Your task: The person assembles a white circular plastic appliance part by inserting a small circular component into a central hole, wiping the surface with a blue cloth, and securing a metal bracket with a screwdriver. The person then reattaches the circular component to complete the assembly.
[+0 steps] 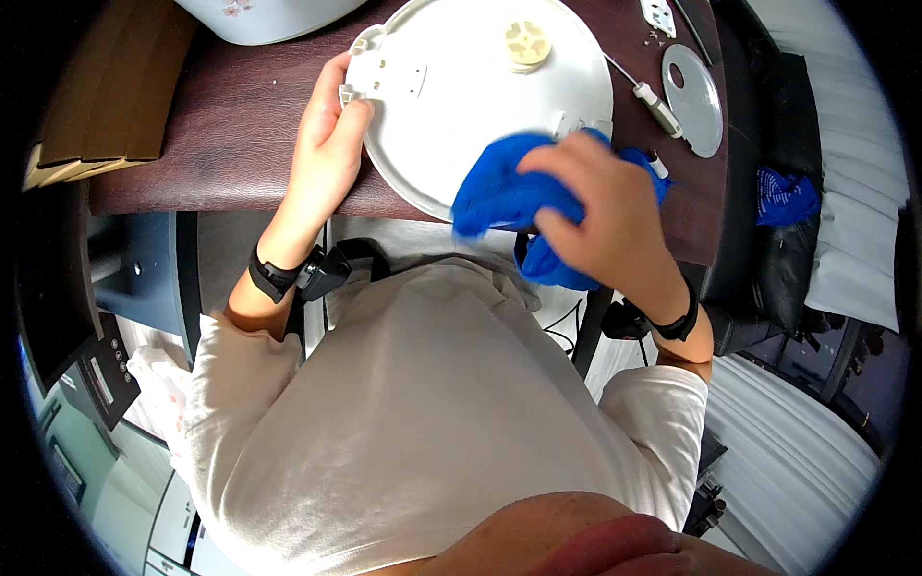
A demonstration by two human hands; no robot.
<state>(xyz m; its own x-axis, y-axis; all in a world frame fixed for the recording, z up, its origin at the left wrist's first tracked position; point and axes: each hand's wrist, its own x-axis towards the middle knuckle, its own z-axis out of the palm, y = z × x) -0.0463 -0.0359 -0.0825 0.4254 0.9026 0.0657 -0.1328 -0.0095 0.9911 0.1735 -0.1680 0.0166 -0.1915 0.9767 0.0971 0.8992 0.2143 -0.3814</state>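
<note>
A large white round plastic piece (432, 139), shaped like a lid or base, lies at the front of the dark wooden-looking table. Its upper side carries a cream round fitting (527, 44) with a slotted pattern, and small clips stick out at its left rim. My left hand (331, 144) is closed round that rim by the clips, thumb on top. Over the right part of the disc my right hand (605, 211) grips a bunched blue cloth (509, 182); hand and cloth are smeared by motion. Part of the cloth hangs past the table's front edge.
Right of the disc lie a screwdriver (659, 110), a silvery oval plate (693, 101) with a hole, a white socket-like part (658, 15) and tiny screws. A cardboard box (120, 86) stands left, a white basin (269, 21) behind. Another blue cloth (786, 197) rests on a black seat.
</note>
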